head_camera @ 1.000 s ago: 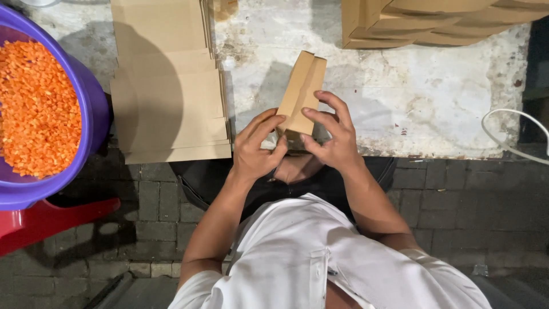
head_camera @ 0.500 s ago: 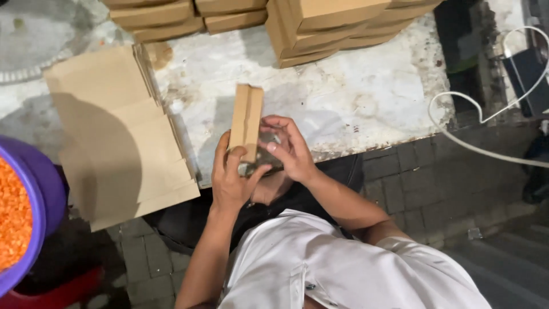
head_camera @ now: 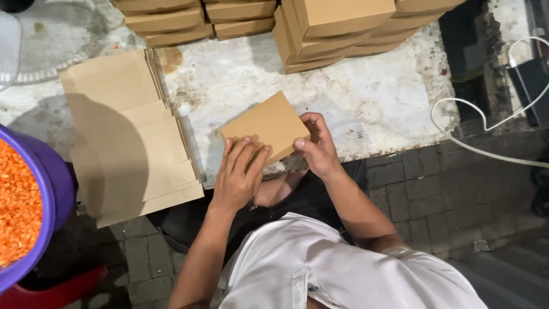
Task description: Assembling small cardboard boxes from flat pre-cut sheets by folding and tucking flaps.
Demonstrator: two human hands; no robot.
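Pressing brown cardboard box (head_camera: 266,125), both hands (head_camera: 240,174), stacked boxes (head_camera: 320,26) behind

Hands (head_camera: 274,163) on cardboard box (head_camera: 266,126) (closed)

**Surroundings, worktop and floor**

Stacked closed brown cardboard boxes (head_camera: 320,26) along far edge of worn stone slab (head_camera: 377,97). Pile of flat brown box blanks (head_camera: 128,134) at left, overhanging slab edge. Purple basin (head_camera: 54,200) of orange granules (head_camera: 17,212) far left. White cable (head_camera: 480,123) looped at right. Grey paving bricks (head_camera: 434,189) below.
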